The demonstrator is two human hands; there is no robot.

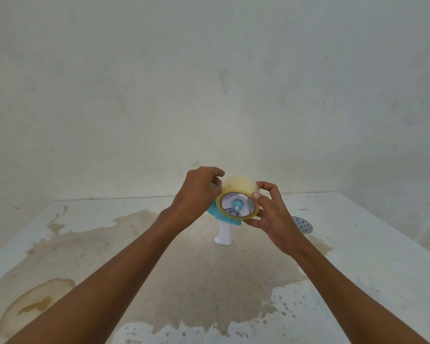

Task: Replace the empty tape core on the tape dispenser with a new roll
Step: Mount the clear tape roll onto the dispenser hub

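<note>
While fingers [256, 194] clasp it, the round roll [238, 185] gleams.

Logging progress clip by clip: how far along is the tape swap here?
Done: the empty core lies on the table, off the dispenser. In hand: the new roll sits over the hub, right hand gripping it, left hand holding the dispenser. Left: threading the tape end, which I cannot see started.

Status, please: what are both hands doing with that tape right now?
Left hand grips dispenser. Right hand holds new roll, on the spindle. Nothing blocking; old core lies aside on table.
</note>
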